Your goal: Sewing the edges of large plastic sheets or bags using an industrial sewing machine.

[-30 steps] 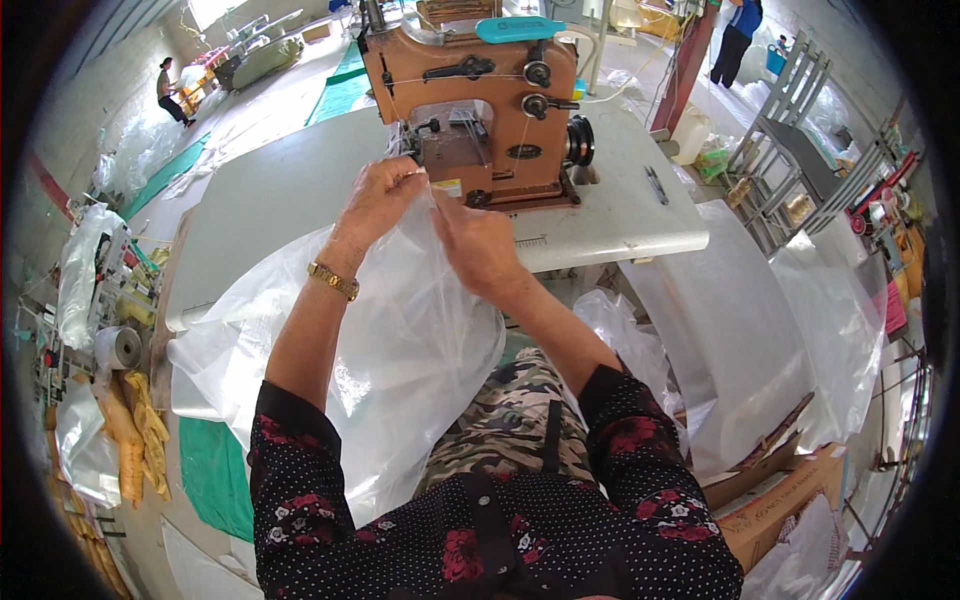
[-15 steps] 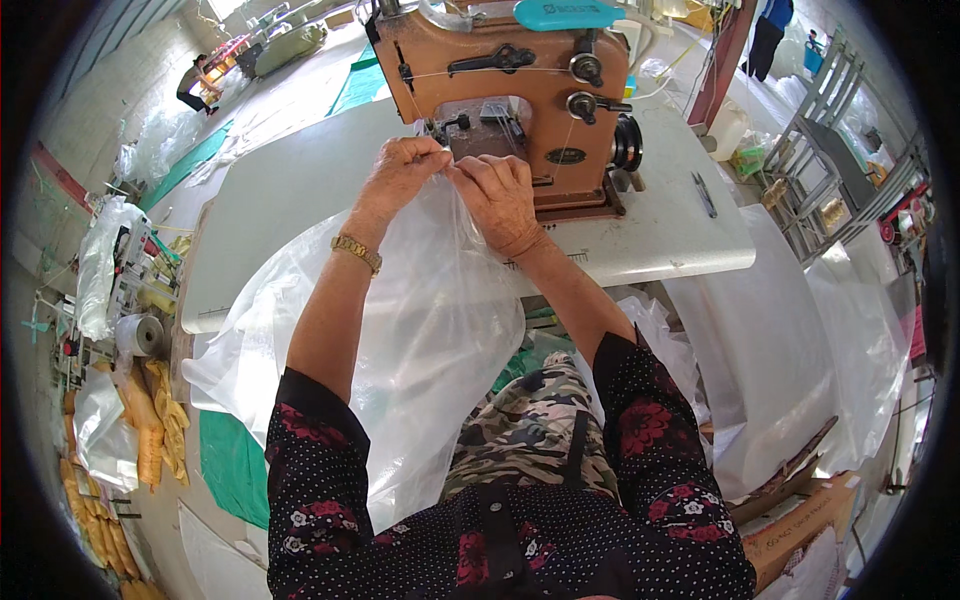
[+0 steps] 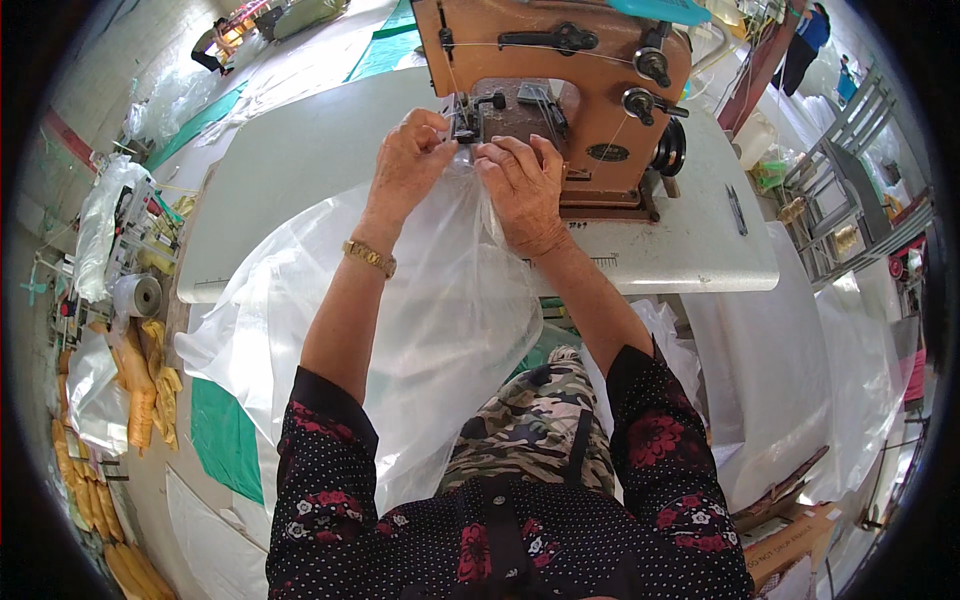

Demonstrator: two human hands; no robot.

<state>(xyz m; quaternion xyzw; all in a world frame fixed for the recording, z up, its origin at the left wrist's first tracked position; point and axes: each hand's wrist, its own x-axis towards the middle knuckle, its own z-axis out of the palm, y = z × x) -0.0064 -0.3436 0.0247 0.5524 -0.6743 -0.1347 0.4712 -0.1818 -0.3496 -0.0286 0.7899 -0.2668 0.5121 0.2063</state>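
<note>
A large sheet of clear plastic film (image 3: 400, 290) hangs over the table's front edge, its top gathered up close to the needle area of a brown sewing machine (image 3: 600, 110). My right hand (image 3: 525, 195) grips the gathered film just in front of the machine's presser foot (image 3: 465, 122). Left of the foot, my left hand (image 3: 408, 165) has its fingers curled toward the thumb; whatever they pinch is too small to make out. White thread runs across the machine's front.
The machine stands on a pale table (image 3: 290, 180). Tweezers (image 3: 737, 210) lie at its right. A metal ladder-like frame (image 3: 840, 190) is beyond, with plastic sheeting (image 3: 760, 370) below. At left are a film roll (image 3: 138, 295) and yellow bundles (image 3: 135, 390). Two people are in the background.
My hands, together at the film's top edge before, are now slightly apart, the left one left of the presser foot. The whole view has shifted, so the machine sits further right and higher.
</note>
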